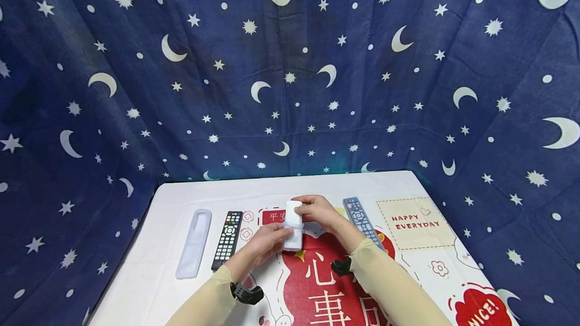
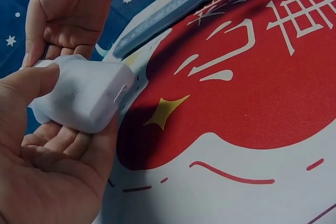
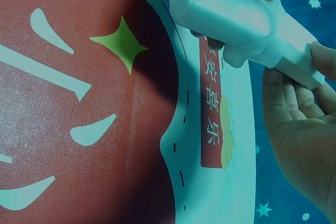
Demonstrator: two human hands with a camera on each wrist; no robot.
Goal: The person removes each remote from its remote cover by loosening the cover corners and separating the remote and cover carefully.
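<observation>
Two cream sleeves [image 1: 399, 291] come closest to us, reaching in from the near side over the printed tabletop [image 1: 145, 260]. Left hand [image 1: 267, 240]: thumb on top, fingers curled beneath, gripping the near part of a translucent cover [image 1: 293, 243]. Right hand [image 1: 320, 213]: thumb and fingers pinch the far end of a white stick-shaped object [image 1: 294, 210], which sits partly inside that cover. A bulge around its middle looks like a folded lip, though the tinted right-wrist view leaves us unsure. We place object and cover between both hands, above mid-table. To the left we log a black remote [image 1: 227, 240], farther left a loose pale cover [image 1: 194, 245]; to the right, a bluish remote [image 1: 361, 220]. Starry cloth [image 1: 290, 99] hangs on the far side.
</observation>
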